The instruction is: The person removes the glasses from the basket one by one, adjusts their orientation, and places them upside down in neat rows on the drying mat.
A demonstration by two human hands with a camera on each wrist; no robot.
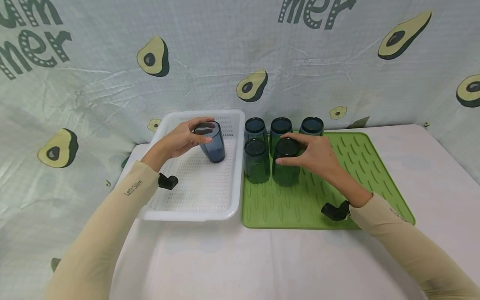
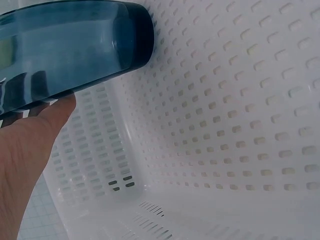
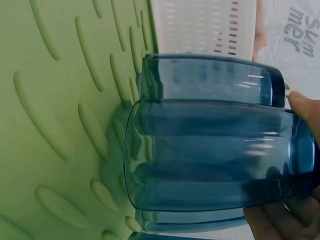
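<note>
My left hand point(image 1: 175, 141) grips a blue-tinted drinking glass point(image 1: 215, 148) near its rim, over the white perforated basket point(image 1: 189, 215). This glass leans a little, mouth up, and its thick base point(image 2: 142, 37) is close to the basket floor in the left wrist view. On the green ridged mat point(image 1: 330, 210), my right hand point(image 1: 318, 155) holds another blue glass point(image 1: 286, 174) by its base, thumb on one side and fingers on the other. That glass stands upside down, its rim point(image 3: 131, 155) at the mat in the right wrist view.
Several more upside-down glasses stand close around the right-hand one, including one point(image 1: 256, 164) to its left and one point(image 1: 311, 125) behind. The basket wall point(image 1: 240, 166) borders the mat's left edge. Behind everything hangs an avocado-print sheet point(image 1: 210, 54); a white cloth point(image 1: 232, 262) covers the table.
</note>
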